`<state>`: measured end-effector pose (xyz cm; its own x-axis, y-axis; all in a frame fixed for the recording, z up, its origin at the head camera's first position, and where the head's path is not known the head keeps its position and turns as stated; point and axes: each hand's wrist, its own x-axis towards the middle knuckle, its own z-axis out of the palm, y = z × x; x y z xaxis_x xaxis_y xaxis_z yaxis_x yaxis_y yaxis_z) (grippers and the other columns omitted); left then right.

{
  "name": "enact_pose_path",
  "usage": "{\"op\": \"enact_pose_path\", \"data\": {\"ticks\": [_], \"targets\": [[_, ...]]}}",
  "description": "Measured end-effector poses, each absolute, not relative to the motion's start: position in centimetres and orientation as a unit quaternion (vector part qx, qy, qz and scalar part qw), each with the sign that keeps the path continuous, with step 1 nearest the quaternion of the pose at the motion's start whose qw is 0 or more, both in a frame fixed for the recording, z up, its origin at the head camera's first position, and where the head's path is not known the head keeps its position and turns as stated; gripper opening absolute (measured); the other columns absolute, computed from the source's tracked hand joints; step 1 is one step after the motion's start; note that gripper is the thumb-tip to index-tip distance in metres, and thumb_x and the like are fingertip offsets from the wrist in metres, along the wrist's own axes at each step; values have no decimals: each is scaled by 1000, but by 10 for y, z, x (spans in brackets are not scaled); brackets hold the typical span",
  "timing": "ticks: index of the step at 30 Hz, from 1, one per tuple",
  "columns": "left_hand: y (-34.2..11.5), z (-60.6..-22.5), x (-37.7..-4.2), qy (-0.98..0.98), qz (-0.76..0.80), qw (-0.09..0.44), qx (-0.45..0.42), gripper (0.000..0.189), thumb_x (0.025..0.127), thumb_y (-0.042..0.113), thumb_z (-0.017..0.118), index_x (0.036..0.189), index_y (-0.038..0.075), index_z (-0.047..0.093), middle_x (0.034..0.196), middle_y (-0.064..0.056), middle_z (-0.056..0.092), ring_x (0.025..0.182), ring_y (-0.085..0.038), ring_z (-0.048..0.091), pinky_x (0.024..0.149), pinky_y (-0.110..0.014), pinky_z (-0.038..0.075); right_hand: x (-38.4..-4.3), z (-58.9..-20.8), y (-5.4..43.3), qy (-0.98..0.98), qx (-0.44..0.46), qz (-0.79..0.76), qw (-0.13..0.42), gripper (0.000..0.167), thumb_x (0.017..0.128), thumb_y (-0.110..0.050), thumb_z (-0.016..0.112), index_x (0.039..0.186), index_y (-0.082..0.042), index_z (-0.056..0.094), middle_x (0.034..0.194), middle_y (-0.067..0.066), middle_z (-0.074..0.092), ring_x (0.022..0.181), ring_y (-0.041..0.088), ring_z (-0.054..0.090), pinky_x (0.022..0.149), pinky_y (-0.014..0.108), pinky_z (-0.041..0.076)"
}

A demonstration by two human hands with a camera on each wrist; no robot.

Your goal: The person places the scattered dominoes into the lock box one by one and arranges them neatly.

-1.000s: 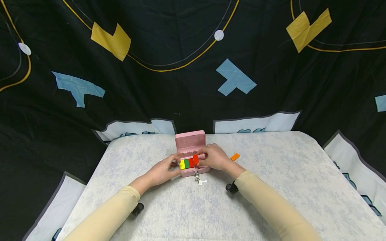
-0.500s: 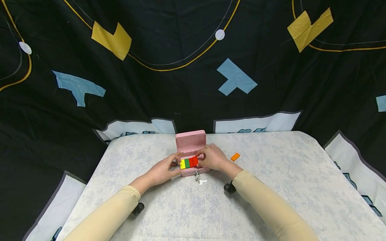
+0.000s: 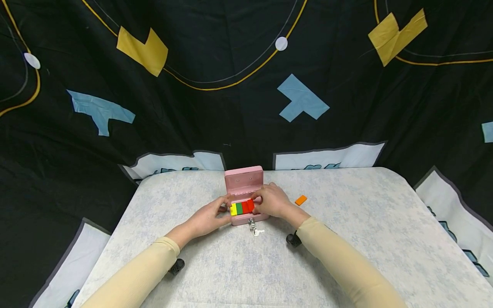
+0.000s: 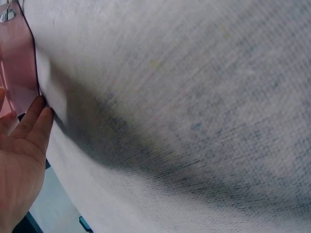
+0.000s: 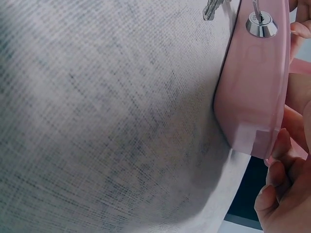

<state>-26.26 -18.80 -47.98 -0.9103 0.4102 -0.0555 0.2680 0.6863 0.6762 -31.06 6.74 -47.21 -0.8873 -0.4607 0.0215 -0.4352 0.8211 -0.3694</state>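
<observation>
A pink metal cash box [image 3: 244, 172] stands with its lid raised on the table. Inside, a row of small blocks runs left to right: a yellow block [image 3: 233, 209], a green block [image 3: 239, 208], a red block [image 3: 244, 207] and a second red block [image 3: 250, 205] at the right end. My right hand [image 3: 272, 201] pinches this last red block between thumb and fingers; its other fingers lie along the box's right side. Against the box's left end rests my left hand [image 3: 209, 217], with fairly straight fingers [image 4: 34, 116] touching the wall near the yellow block.
An orange block [image 3: 301, 200] lies flat on the pale patterned tablecloth [image 3: 239, 273], right of the box. From the lock [image 5: 261, 24] at the box's front hang keys [image 3: 256, 232]. Behind the table hangs a black curtain [image 3: 215, 124].
My right hand has lowered the end red block into line with the others, and it now lies level beside the first red one. The left hand has stayed in place.
</observation>
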Motion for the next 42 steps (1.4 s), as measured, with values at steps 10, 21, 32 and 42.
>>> {"op": "enact_pose_path", "data": {"ticks": [10, 21, 32, 42], "targets": [[-187, -480, -263, 913, 349, 101, 184, 38, 94, 36, 76, 119, 15, 56, 165, -1, 34, 128, -26, 59, 108, -48, 45, -311, -475, 67, 955, -241, -170, 27, 36, 82, -34, 86, 115, -21, 78, 105, -4, 69, 91, 18, 47, 81, 34, 41], [-187, -480, -263, 913, 349, 101, 184, 39, 94, 36, 76, 120, 15, 56, 165, -1, 34, 128, -26, 59, 108, -48, 45, -312, -474, 65, 958, -235, -162, 31, 36, 82, -33, 85, 115, -21, 78, 96, -5, 65, 91, 17, 46, 81, 34, 42], [-188, -479, -262, 911, 353, 103, 186, 39, 94, 35, 76, 121, 14, 56, 165, -3, 33, 128, -27, 59, 109, -48, 44, -312, -474, 64, 960, -236, -144, 33, 35, 82, -32, 86, 114, -20, 79, 91, -7, 61, 91, 17, 46, 81, 34, 41], [-187, -478, -262, 912, 352, 105, 183, 39, 94, 35, 76, 121, 15, 56, 165, -3, 33, 128, -27, 58, 109, -48, 44, -312, -473, 62, 963, -233, -131, 41, 35, 82, -33, 85, 114, -20, 78, 92, -8, 61, 93, 18, 47, 83, 34, 42]]}}
